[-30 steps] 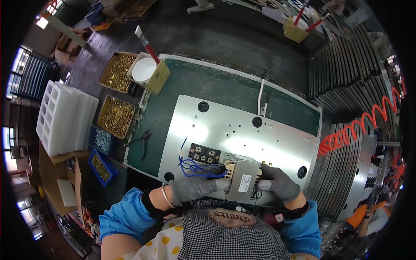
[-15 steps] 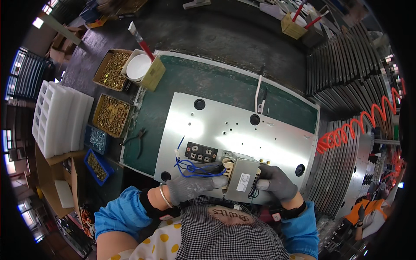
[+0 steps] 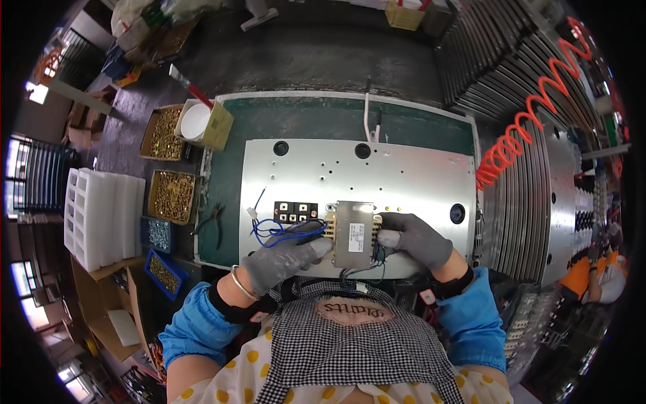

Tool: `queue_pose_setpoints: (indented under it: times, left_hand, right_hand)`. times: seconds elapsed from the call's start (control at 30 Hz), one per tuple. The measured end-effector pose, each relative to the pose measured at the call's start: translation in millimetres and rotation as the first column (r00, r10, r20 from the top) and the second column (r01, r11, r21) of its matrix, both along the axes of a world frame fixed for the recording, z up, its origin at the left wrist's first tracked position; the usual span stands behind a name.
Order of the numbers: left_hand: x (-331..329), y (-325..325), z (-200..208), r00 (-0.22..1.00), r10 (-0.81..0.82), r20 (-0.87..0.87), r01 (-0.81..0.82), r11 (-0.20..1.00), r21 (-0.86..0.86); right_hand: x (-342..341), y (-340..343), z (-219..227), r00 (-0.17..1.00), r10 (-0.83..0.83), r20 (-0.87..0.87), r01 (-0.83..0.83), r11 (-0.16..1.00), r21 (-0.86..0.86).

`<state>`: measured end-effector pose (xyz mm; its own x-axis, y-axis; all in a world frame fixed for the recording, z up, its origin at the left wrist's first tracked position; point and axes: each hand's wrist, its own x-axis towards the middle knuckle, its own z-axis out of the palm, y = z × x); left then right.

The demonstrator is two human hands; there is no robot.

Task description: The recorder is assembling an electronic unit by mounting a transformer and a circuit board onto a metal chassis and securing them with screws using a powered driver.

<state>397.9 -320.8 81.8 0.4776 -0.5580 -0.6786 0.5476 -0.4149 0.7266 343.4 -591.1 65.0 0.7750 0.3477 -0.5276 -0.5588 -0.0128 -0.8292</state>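
Grey metal transformer block (image 3: 353, 234), seated on the silver panel (image 3: 404, 168).
I see left hand (image 3: 286, 254) and right hand (image 3: 412, 237) fingers grasping its sides; blue wires (image 3: 279, 231) lie loose.

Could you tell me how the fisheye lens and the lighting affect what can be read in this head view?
Head view: straight edges of the metal plate and green bench bow outward; the rim is black and dim; the centre is sharp, with both gloved hands, left hand and right hand, on the grey transformer; soft glare on the plate.

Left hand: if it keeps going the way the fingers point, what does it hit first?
The left hand points right, so it would likely press straight into the grey metal box it already touches; the right hand holds the far side.
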Motion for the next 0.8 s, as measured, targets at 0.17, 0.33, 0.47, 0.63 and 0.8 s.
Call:
queue_pose_setpoints:
  times: [0.17,0.33,0.47,0.63,0.8]
  left_hand:
    - [6.4,-7.5,7.6,0.975,-0.169,0.144,0.128,0.958,0.256]
    - [-2.0,-0.2,4.0,0.998,-0.034,0.054,0.029,0.996,0.081]
    - [-5.9,5.4,-12.6,0.997,0.071,0.013,-0.069,0.990,-0.124]
    - [-6.0,5.4,-22.0,0.994,0.109,-0.012,-0.110,0.984,-0.137]
    - [-4.1,4.5,-21.8,0.994,0.107,-0.007,-0.107,0.990,-0.088]
  right_hand:
    - [-7.0,-0.3,-4.6,0.998,-0.025,0.050,0.027,0.999,-0.034]
    - [-9.0,2.1,-1.0,0.997,-0.030,0.065,0.031,0.999,-0.013]
    - [-9.7,1.4,-6.9,0.997,-0.043,0.059,0.042,0.999,0.029]
    - [-8.9,3.3,-6.3,0.997,-0.023,0.068,0.023,1.000,0.005]
    - [-6.4,-0.4,-6.9,0.996,0.014,0.090,-0.014,1.000,0.004]
